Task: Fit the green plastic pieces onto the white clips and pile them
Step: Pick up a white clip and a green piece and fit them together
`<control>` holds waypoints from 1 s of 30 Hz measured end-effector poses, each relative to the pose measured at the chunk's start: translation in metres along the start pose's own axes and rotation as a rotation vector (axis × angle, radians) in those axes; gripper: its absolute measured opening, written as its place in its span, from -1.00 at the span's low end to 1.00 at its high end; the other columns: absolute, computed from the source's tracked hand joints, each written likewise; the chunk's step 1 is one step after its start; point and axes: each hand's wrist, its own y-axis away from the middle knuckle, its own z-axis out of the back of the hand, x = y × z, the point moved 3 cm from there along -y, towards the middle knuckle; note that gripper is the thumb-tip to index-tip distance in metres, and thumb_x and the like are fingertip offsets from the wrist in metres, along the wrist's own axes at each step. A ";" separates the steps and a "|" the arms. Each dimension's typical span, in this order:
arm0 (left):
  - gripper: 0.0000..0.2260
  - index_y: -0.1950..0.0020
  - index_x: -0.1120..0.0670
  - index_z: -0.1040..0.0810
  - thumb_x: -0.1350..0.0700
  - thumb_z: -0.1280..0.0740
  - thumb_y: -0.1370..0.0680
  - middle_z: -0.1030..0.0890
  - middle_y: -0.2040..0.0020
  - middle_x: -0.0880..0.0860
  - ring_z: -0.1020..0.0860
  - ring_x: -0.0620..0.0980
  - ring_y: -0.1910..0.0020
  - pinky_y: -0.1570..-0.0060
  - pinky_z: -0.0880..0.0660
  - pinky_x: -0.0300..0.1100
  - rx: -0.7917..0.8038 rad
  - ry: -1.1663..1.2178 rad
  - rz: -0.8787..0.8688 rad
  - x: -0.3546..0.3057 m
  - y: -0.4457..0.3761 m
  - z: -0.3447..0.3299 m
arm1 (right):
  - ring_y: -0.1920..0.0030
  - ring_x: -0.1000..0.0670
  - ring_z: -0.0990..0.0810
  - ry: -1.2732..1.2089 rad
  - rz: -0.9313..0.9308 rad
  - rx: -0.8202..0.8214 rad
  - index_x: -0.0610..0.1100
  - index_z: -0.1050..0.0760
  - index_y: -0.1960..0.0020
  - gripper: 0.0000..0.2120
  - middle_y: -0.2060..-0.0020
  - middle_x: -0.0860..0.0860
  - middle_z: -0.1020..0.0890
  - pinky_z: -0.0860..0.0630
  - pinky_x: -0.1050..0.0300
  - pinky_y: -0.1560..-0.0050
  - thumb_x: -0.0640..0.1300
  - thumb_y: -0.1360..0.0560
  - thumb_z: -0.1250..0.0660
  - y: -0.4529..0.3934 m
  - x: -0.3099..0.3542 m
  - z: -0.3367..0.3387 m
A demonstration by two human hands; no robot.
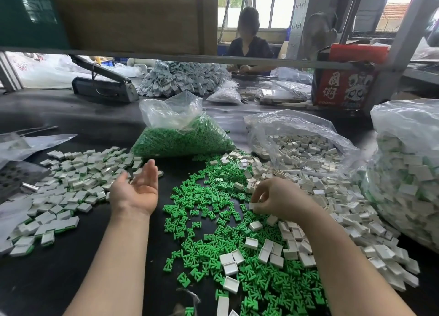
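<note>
Progress looks partial, as far as one can judge. Beyond the fingers of the left hand (136,187), which are straight, apart and hold nothing with the palm turned up, lies a broad pile of assembled clips (71,185), white shells with green showing at their edges. That pile is the finished work. Much is left: under and before the fingers of the right hand (276,200) spreads a loose heap of green plastic pieces (213,220), and beside and behind those fingers a heap of white clips (332,208) runs toward the near edge. The right fingers are curled and pinch one white clip (253,206) at their tips, just above the green heap; whether a green piece is already in it I cannot tell.

Further stock waits past both hands: a clear bag of green pieces (183,142) ahead of the left fingers, an open bag of white clips (301,147) ahead of the right fingers, and a tall full bag (408,173) out to the right side, seemingly of assembled ones.

The surface (59,280) is dark, black sheeting. Far beyond the fingers sit a grey heat sealer (104,85), a mound of pale parts (183,78) and a red printed box (342,87). Another person (249,44) works at the far side, before bright windows, with a cardboard box (133,16) on a shelf overhead.
</note>
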 end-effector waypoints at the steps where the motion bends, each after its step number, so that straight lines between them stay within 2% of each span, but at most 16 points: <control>1: -0.76 -0.14 0.19 -0.45 0.04 -0.11 -0.70 -0.68 0.06 0.17 -0.70 0.00 0.19 0.21 -0.65 -0.19 0.040 -0.092 0.027 0.006 0.003 -0.004 | 0.17 0.07 -0.65 0.002 0.014 -0.008 0.02 -0.60 0.14 -0.94 0.19 0.08 -0.66 -0.65 0.06 0.05 -0.07 -0.45 -0.48 0.000 0.000 -0.001; 3: -0.83 0.03 0.13 -0.56 0.10 -0.22 -0.65 -0.70 0.21 0.06 -0.67 -0.09 0.33 0.39 -0.59 -0.27 0.126 -0.399 0.051 0.023 0.011 -0.013 | 0.20 0.11 -0.63 -0.036 0.039 -0.057 -0.01 -0.58 0.15 -0.92 0.22 0.09 -0.65 -0.64 0.15 0.08 -0.06 -0.46 -0.46 -0.001 0.002 -0.001; 4: -0.87 0.04 0.13 -0.59 0.11 -0.29 -0.61 -0.71 0.21 0.05 -0.66 -0.12 0.34 0.42 -0.57 -0.29 0.183 -0.582 0.050 0.033 0.015 -0.017 | 0.22 0.12 -0.62 -0.085 0.058 -0.096 -0.01 -0.57 0.16 -0.91 0.23 0.10 -0.65 -0.63 0.21 0.12 -0.06 -0.47 -0.46 -0.001 0.004 -0.001; 5: -0.88 0.00 0.13 -0.61 0.10 -0.35 -0.56 -0.72 0.16 0.05 -0.66 -0.11 0.33 0.41 -0.57 -0.29 0.257 -0.753 0.053 0.044 0.019 -0.020 | 0.24 0.12 -0.61 -0.149 0.085 -0.142 0.00 -0.55 0.16 -0.91 0.24 0.10 -0.64 -0.61 0.24 0.15 -0.05 -0.47 -0.45 -0.001 0.007 0.000; 7: -0.71 -0.12 0.14 -0.59 0.05 -0.41 -0.44 -0.72 0.06 0.06 -0.68 -0.07 0.22 0.34 -0.57 -0.28 0.419 -1.005 0.093 0.068 0.028 -0.023 | 0.22 0.08 -0.62 -0.288 0.144 -0.244 0.00 -0.56 0.15 -0.91 0.23 0.07 -0.65 -0.62 0.18 0.13 -0.04 -0.46 -0.46 0.001 0.016 0.002; 9: -0.63 -0.15 0.12 -0.59 0.04 -0.44 -0.37 -0.72 0.05 0.07 -0.69 -0.04 0.12 0.25 -0.57 -0.27 0.534 -1.089 0.136 0.089 0.036 -0.024 | 0.22 0.08 -0.64 -0.385 0.183 -0.329 -0.05 -0.62 0.10 -0.89 0.22 0.04 -0.67 -0.62 0.13 0.13 -0.03 -0.44 -0.48 0.002 0.024 0.003; 12: -0.71 -0.10 0.13 -0.66 0.09 -0.44 -0.40 -0.73 0.08 0.09 -0.69 -0.05 0.15 0.23 -0.58 -0.29 0.588 -1.028 0.119 0.105 0.040 -0.025 | 0.22 0.07 -0.67 -0.435 0.223 -0.365 -0.11 -0.64 0.03 -0.81 0.21 0.00 -0.69 -0.64 0.11 0.14 -0.03 -0.43 -0.51 0.003 0.035 -0.001; 14: -0.81 -0.09 0.17 -0.67 0.17 -0.40 -0.50 -0.73 0.13 0.08 -0.69 -0.07 0.22 0.26 -0.57 -0.30 0.554 -1.024 0.029 0.105 0.038 -0.025 | 0.22 0.04 -0.69 -0.499 0.236 -0.348 -0.14 -0.65 0.00 -0.79 0.21 -0.02 -0.70 -0.65 0.09 0.15 -0.06 -0.42 -0.52 0.002 0.038 -0.003; 16: -0.88 -0.05 0.16 -0.67 0.22 -0.39 -0.54 -0.73 0.16 0.08 -0.69 -0.06 0.25 0.29 -0.57 -0.30 0.513 -1.030 -0.043 0.100 0.034 -0.024 | 0.31 0.12 -0.65 -0.593 0.226 -0.350 -0.11 -0.64 0.00 -0.82 0.25 -0.01 -0.70 -0.60 0.18 0.28 -0.08 -0.44 -0.51 0.000 0.037 -0.004; 18: -0.92 0.00 0.15 -0.66 0.24 -0.38 -0.55 -0.73 0.16 0.10 -0.70 -0.03 0.25 0.30 -0.57 -0.28 0.453 -0.985 -0.081 0.094 0.032 -0.024 | 0.34 0.17 -0.61 -0.542 0.179 -0.345 -0.05 -0.63 -0.01 -0.87 0.24 0.02 -0.69 -0.57 0.19 0.31 -0.10 -0.46 -0.48 -0.002 0.033 -0.007; 20: -0.93 0.00 0.17 -0.63 0.24 -0.39 -0.54 -0.73 0.14 0.11 -0.70 -0.02 0.22 0.29 -0.58 -0.27 0.410 -0.910 -0.087 0.089 0.031 -0.024 | 0.16 0.12 -0.64 -0.307 0.152 -0.235 0.02 -0.61 -0.09 -0.81 0.07 0.06 -0.68 -0.63 0.06 0.06 -0.05 -0.48 -0.45 -0.004 0.029 -0.015; 21: -0.90 -0.01 0.18 -0.62 0.24 -0.41 -0.51 -0.73 0.14 0.12 -0.70 -0.02 0.21 0.29 -0.59 -0.27 0.399 -0.870 -0.077 0.087 0.031 -0.025 | 0.02 0.08 -0.63 -0.176 0.157 -0.149 0.06 -0.58 -0.18 -0.72 -0.05 0.07 -0.65 -0.60 0.00 -0.10 0.01 -0.48 -0.45 -0.004 0.030 -0.021; 23: -0.82 -0.01 0.19 -0.60 0.19 -0.43 -0.43 -0.73 0.12 0.13 -0.71 -0.02 0.19 0.29 -0.59 -0.27 0.396 -0.797 -0.035 0.085 0.032 -0.025 | -0.27 -0.01 -0.46 0.042 0.189 -0.044 0.17 -0.47 -0.34 -0.58 -0.27 0.07 -0.54 -0.39 -0.07 -0.36 0.11 -0.49 -0.40 -0.004 0.033 -0.031; 24: -0.80 -0.01 0.18 -0.59 0.18 -0.44 -0.41 -0.73 0.11 0.13 -0.71 -0.02 0.19 0.28 -0.59 -0.27 0.398 -0.769 -0.011 0.085 0.032 -0.025 | -0.33 -0.05 -0.38 0.114 0.211 -0.032 0.19 -0.43 -0.37 -0.57 -0.33 0.06 -0.48 -0.31 -0.08 -0.41 0.13 -0.52 -0.36 -0.004 0.036 -0.034; 26: -0.77 0.01 0.17 -0.58 0.17 -0.44 -0.36 -0.72 0.13 0.11 -0.70 -0.05 0.21 0.28 -0.60 -0.27 0.400 -0.706 0.031 0.084 0.033 -0.026 | -0.32 -0.07 -0.37 0.185 0.248 -0.060 0.20 -0.47 -0.33 -0.64 -0.29 0.06 -0.48 -0.32 -0.06 -0.37 0.13 -0.55 -0.30 -0.004 0.041 -0.036; 30: -0.80 0.07 0.12 -0.63 0.22 -0.45 -0.31 -0.68 0.23 0.04 -0.66 -0.11 0.30 0.32 -0.59 -0.30 0.389 -0.547 0.130 0.082 0.032 -0.026 | -0.12 0.00 -0.48 0.187 0.247 -0.139 0.10 -0.58 -0.09 -0.85 -0.04 0.08 -0.57 -0.43 0.08 -0.17 0.03 -0.54 -0.34 -0.002 0.040 -0.032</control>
